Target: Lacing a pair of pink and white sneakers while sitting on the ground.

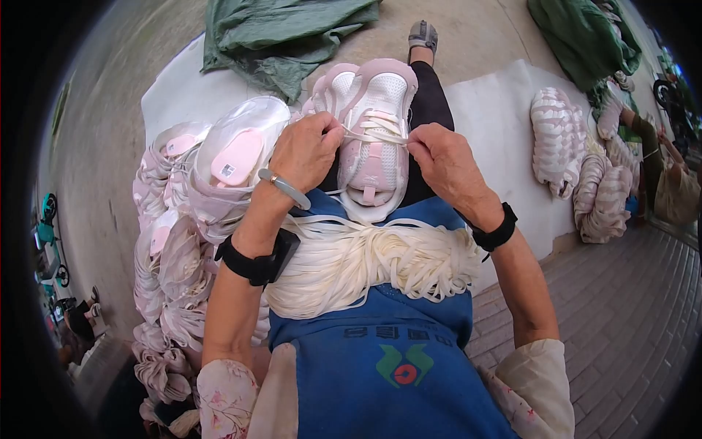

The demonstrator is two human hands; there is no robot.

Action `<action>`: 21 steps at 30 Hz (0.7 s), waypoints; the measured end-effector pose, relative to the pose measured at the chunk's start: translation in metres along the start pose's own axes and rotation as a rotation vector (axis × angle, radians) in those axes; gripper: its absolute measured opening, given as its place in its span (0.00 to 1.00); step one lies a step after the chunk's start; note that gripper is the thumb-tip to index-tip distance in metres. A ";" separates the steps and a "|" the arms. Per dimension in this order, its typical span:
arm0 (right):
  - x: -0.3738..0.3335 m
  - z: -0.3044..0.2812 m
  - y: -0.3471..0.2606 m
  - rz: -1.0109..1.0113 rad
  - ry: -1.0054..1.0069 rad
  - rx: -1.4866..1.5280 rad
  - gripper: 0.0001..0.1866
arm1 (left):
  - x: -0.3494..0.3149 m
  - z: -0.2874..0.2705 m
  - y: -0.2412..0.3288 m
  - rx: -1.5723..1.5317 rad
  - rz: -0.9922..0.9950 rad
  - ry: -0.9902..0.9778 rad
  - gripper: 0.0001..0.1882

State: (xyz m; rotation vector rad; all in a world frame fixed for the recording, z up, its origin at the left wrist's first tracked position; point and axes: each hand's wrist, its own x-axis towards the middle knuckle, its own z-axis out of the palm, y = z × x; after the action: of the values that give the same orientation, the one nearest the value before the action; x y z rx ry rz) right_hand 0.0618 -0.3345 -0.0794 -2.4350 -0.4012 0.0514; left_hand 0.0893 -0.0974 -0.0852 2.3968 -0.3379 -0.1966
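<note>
A pink and white shoe upper (369, 164) rests on my lap, its tongue and heel opening toward me and its toe pointing away. Cream shoelace (380, 130) runs crosswise through its upper eyelets. On the left side of the upper, my left hand (307, 150) is closed, pinching the lace between thumb and forefinger. My right hand (447, 161) pinches the lace at the right edge in the same way. Behind this upper, partly hidden, is another pink and white one (333, 88). A thick bundle of cream laces (380, 256) lies across my blue apron (373, 329).
Stacked shoe uppers (172, 249) crowd my left side, some with pink insole-shaped pieces inside. Braided-looking stacks of uppers (559, 143) lie on a white sheet (490, 110) to the right. A green tarp (285, 36) covers the far left; another person's arm (647, 146) shows at far right.
</note>
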 end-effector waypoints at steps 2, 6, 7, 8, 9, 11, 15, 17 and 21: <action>0.004 -0.003 0.001 0.240 -0.098 0.244 0.08 | 0.005 -0.002 0.002 -0.152 -0.181 -0.153 0.13; 0.010 -0.013 -0.009 0.631 -0.217 0.459 0.10 | 0.004 -0.005 0.017 -0.398 -0.414 -0.180 0.13; 0.009 -0.014 -0.010 0.590 -0.193 0.434 0.09 | 0.004 -0.005 0.017 -0.415 -0.424 -0.181 0.12; 0.008 -0.014 -0.011 0.548 -0.170 0.409 0.09 | 0.004 -0.006 0.018 -0.431 -0.435 -0.184 0.12; 0.006 -0.009 -0.009 0.548 -0.172 0.409 0.09 | 0.003 -0.004 0.015 -0.431 -0.437 -0.184 0.12; 0.000 0.003 -0.006 0.081 0.062 0.181 0.09 | 0.004 0.001 0.008 -0.115 0.004 -0.006 0.11; 0.002 0.009 -0.003 0.128 0.066 0.158 0.09 | 0.010 0.006 0.006 0.096 0.169 0.047 0.10; 0.000 0.005 0.000 0.337 -0.063 0.294 0.08 | 0.011 0.001 0.011 -0.111 -0.073 -0.100 0.09; -0.010 0.014 0.001 0.252 0.064 0.265 0.09 | 0.006 -0.001 0.003 -0.127 -0.186 -0.107 0.10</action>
State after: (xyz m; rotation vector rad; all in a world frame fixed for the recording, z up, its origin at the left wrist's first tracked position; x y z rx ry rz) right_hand 0.0509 -0.3299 -0.0920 -2.2042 -0.0518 0.1273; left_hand 0.0947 -0.1009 -0.0829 2.2953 -0.1457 -0.4202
